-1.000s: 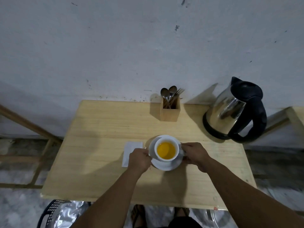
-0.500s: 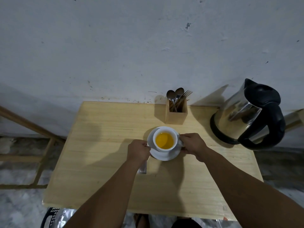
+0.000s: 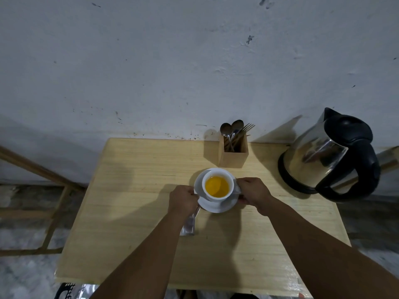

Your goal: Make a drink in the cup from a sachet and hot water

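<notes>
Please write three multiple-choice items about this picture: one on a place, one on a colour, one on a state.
1. Where does the kettle stand?
A) right of the cup
B) left of the cup
C) on the floor

2. What colour is the drink in the cup?
A) black
B) orange-yellow
C) green

3. How is the saucer held?
A) by nobody
B) by one hand only
C) by both hands

Key: 1 A, it stands at the table's right end. 2 B, the liquid shows orange-yellow. 3 C, the left hand and right hand grip opposite edges.

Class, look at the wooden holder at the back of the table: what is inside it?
The wooden holder contains two spoons and a fork, standing upright. Their lower handles are hidden by its walls; any other contents cannot be seen.
</notes>
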